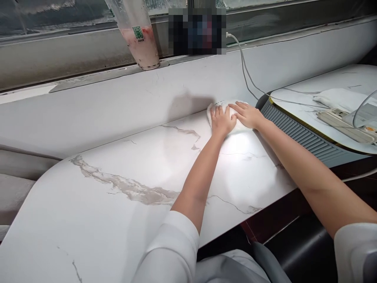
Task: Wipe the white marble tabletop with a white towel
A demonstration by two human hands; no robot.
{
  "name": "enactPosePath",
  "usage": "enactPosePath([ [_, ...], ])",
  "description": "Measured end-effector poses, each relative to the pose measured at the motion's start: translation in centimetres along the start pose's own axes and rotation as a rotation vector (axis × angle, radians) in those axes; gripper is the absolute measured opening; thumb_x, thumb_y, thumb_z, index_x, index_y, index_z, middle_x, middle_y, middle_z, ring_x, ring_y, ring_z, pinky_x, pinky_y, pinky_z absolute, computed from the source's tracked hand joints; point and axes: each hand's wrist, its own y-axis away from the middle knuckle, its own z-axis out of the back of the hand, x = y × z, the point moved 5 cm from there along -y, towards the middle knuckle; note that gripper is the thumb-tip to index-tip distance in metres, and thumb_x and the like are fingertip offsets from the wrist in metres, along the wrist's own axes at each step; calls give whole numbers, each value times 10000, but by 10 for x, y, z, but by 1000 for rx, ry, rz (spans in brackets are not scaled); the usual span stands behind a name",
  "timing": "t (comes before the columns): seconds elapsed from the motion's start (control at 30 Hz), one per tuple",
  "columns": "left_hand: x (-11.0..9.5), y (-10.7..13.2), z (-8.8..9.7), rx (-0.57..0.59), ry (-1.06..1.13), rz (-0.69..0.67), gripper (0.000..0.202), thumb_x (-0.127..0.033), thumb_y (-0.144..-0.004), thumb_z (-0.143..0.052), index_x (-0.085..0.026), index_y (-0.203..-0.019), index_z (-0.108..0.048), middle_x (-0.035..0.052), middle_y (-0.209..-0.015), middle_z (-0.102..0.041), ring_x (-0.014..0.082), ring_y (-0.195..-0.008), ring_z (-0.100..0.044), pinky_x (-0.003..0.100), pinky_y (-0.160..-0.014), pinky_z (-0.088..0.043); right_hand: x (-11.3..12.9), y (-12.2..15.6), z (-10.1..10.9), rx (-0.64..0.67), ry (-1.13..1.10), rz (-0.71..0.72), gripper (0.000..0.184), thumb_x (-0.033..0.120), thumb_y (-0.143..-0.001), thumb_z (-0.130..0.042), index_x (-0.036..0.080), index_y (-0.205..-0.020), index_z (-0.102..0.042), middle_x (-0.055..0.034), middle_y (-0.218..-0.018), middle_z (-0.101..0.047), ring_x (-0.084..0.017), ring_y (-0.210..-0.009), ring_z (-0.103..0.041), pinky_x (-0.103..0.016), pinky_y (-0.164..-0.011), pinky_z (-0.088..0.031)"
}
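Observation:
A white cloth (243, 126) lies bunched on the white marbled table (153, 165), near its far edge by the wall panel. My left hand (223, 120) rests on the cloth's left part, fingers stretched forward and spread. From the right, my right hand (246, 114) lies across the other side of the cloth, its fingers extended flat toward the left hand. The two hands are close together, and both press down on the fabric. Part of the cloth is hidden under them.
A tilted plastic cup of pink drink (141, 43) stands on the window ledge beside a blurred-out dark device (197, 32). A white cable (245, 67) runs down from it. A second tabletop (297, 103) on the right carries a power strip (347, 125) and white fabric (338, 96).

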Motion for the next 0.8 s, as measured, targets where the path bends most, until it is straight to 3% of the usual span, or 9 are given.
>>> enactPosePath([
  [0.27, -29, 45, 0, 52, -7, -114, 563, -367, -1000, -332, -159, -1522, -358, 117, -1600, -342, 243, -1507, -241, 444, -1248, -102, 4, 65, 12, 12, 37, -110, 623, 444, -990, -183, 193, -1538, -343, -130, -1566, -382, -315, -1432, -359, -530, -1113, -379],
  [0.5, -60, 100, 0, 61, -21, -196, 564, -374, -1000, -320, -146, -1515, -353, 129, -1600, -339, 253, -1506, -243, 472, -1239, -133, 11, 137, 20, -22, 33, -141, 616, 470, -990, -178, 260, -1551, -322, -70, -1584, -361, -324, -1447, -333, -521, -1142, -341],
  [0.8, -74, 176, 7, 20, -40, -250, 569, -380, -1007, -289, -108, -1505, -340, 165, -1587, -354, 290, -1502, -248, 517, -1232, -153, 53, 211, 38, -34, 50, -152, 614, 454, -981, -211, 268, -1560, -300, -105, -1576, -374, -333, -1452, -329, -567, -1137, -306],
])
